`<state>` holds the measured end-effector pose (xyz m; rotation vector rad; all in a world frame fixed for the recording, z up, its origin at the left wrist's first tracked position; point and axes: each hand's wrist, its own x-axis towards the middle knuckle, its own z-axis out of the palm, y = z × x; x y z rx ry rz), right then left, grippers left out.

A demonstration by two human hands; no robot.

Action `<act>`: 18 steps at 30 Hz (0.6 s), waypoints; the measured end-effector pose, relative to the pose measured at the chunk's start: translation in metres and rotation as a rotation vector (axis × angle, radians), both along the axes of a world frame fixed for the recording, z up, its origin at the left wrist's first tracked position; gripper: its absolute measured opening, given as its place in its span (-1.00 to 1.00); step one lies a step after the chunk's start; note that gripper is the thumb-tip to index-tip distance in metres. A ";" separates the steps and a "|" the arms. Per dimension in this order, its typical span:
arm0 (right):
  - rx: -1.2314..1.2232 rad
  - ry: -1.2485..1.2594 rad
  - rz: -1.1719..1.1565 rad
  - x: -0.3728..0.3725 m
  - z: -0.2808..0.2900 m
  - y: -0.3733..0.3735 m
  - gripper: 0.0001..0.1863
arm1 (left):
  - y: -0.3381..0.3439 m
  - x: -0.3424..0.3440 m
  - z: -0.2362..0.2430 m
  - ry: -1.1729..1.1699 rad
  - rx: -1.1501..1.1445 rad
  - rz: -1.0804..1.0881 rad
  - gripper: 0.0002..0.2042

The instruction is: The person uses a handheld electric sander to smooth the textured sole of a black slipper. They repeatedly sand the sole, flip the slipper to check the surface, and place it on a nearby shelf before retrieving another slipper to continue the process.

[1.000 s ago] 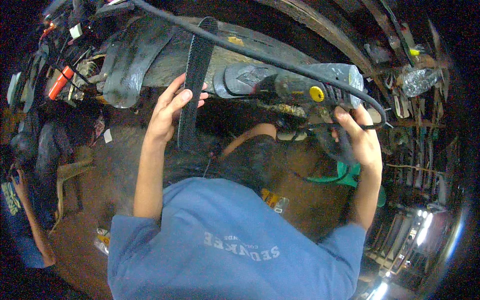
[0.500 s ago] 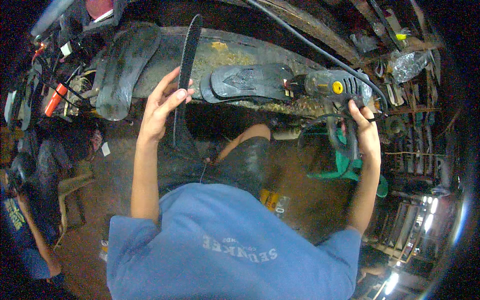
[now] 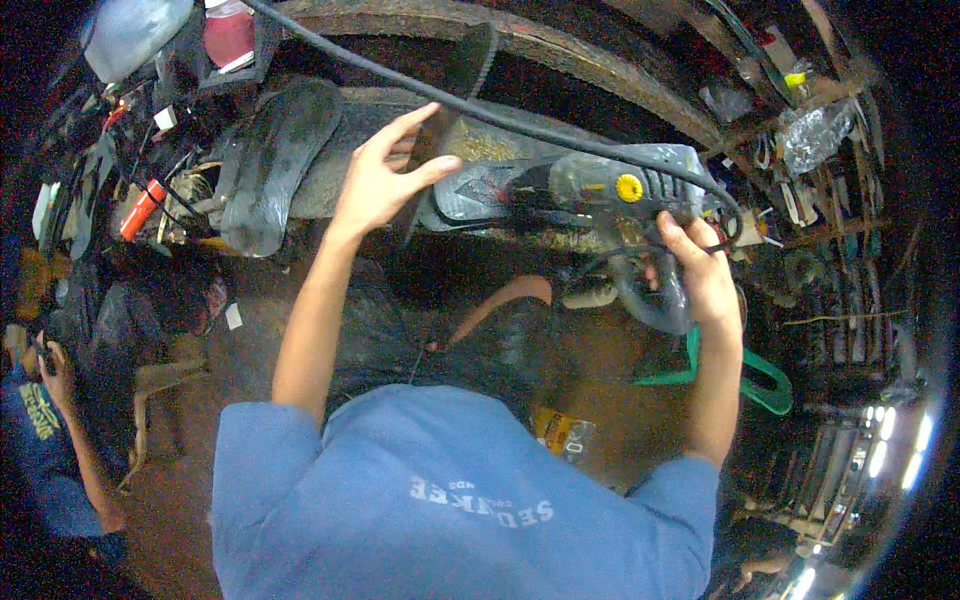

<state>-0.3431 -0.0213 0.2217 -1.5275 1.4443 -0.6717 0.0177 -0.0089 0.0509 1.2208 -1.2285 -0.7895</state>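
My left hand (image 3: 385, 180) has thumb and fingers loosely around a blurred, ridged black strap (image 3: 468, 60), held upright but tilted. My right hand (image 3: 700, 265) grips a grey-black power tool (image 3: 600, 180) with a yellow knob, its nozzle end pointing left over a black moulded sole (image 3: 460, 200) on the worn bench (image 3: 370, 120). A thick black cable (image 3: 360, 55) runs diagonally above both hands and loops by my right hand. Another flat black sole piece (image 3: 265, 180) lies to the left.
An orange cylinder (image 3: 142, 208) lies among cords at the left, near a co-worker's arm (image 3: 85, 450). A green plastic object (image 3: 760, 385) is below the bench at the right. Wooden racks (image 3: 840, 320) with assorted items line the right; clear plastic bags (image 3: 810, 135) sit above.
My left hand and the strap have moved right, the strap now tilted with its top further right. The tool and my right hand have shifted slightly left since half a second ago.
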 end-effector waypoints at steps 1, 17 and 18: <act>-0.009 0.020 -0.029 -0.006 0.006 0.005 -0.60 | -0.010 -0.008 0.006 -0.100 -0.019 0.031 -0.18; -0.167 0.187 -0.261 -0.085 0.053 0.049 -0.72 | -0.115 -0.079 0.002 -0.975 -0.093 -0.458 -0.21; -0.143 0.197 -0.251 -0.085 0.053 0.048 -0.71 | -0.117 -0.076 0.007 -0.953 -0.131 -0.461 -0.24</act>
